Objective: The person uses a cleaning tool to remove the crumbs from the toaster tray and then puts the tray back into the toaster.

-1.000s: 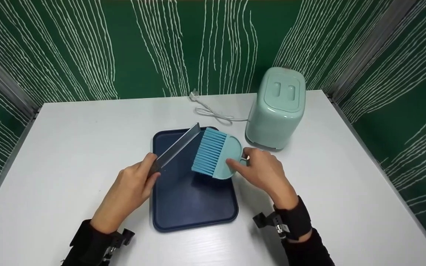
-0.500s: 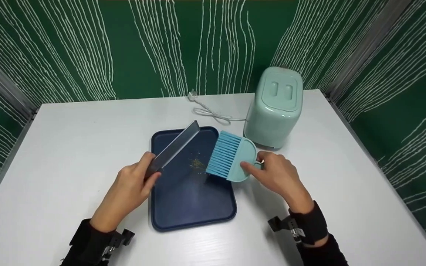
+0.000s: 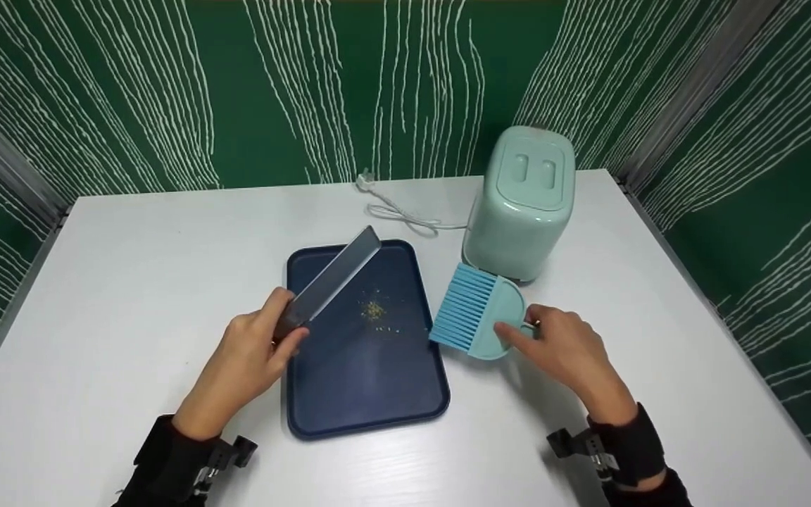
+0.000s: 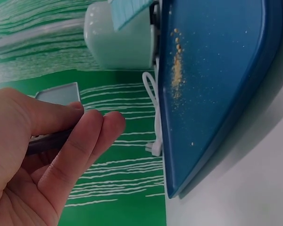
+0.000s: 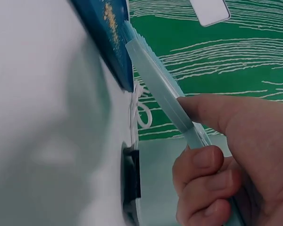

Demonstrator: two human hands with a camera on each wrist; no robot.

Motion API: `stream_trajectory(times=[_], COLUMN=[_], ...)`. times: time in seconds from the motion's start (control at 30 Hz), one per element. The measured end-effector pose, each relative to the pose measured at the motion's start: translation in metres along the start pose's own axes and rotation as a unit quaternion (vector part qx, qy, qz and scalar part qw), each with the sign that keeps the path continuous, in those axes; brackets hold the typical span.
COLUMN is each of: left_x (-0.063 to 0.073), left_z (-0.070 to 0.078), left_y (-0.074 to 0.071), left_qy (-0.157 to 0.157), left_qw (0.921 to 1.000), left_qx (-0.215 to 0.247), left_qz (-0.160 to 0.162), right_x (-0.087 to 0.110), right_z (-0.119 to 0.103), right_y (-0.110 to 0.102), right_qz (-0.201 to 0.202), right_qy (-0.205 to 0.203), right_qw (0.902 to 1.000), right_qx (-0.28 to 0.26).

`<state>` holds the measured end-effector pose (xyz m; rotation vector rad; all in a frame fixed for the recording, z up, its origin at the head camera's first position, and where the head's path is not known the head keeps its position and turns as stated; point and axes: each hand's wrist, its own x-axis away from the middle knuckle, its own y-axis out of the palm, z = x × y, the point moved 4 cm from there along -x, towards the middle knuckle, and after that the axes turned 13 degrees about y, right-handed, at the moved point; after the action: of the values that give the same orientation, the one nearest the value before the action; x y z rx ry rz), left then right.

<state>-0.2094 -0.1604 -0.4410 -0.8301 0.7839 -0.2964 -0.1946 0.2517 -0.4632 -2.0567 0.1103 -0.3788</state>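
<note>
Metal tray's [image 3: 331, 282] near end hidden inside left hand [image 3: 254, 355], crumbs [image 3: 373, 310] too small to identify

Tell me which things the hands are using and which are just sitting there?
In use: brush in right hand; metal tray in left hand; crumbs; blue tray.
Just sitting: toaster, cord.

No readable text or label shows anywhere, as far as these views allow.

plastic, metal and a smooth white table

the tray [image 3: 367, 394] is dark blue matt plastic; the brush [image 3: 479, 312] and toaster [image 3: 518, 204] are pale smooth plastic; the flat strip [image 3: 335, 278] looks like brushed metal, perhaps.
</note>
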Motion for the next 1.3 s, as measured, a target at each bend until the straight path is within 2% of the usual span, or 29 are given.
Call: stream_trajectory(times=[0.47,0.63,0.87,1.03,1.3], left_x=[-0.001,-0.001,0.001,0.002,0.002], left_z=[-0.002,-0.002,-0.003,-0.005,-0.009], left_y=[0.000,0.000,0.001,0.002,0.006], left_qy=[-0.020,-0.038,-0.050,-0.055,-0.078], left_qw=[0.9972,0.9947,0.9933,0.9908,0.9798], left_qx=[0.073,0.096,0.105,0.123,0.184], left_qz=[0.000,-0.002,-0.001,0.002,0.012], right_x=[-0.002,-0.006,-0.010,-0.011,-0.016], right_z=[0.072,0.099,0.133,0.149,0.156], right_y=[-0.010,-0.016,-0.026,-0.029,-0.027], right_qz=[-0.027,-0.020,-0.011,0.003,-0.007], right_qy=[0.076,0.104,0.140,0.154,0.164], right_qw=[0.9967,0.9941,0.9900,0.9880,0.9865], right_qx=[0.014,0.021,0.014,0.014,0.005])
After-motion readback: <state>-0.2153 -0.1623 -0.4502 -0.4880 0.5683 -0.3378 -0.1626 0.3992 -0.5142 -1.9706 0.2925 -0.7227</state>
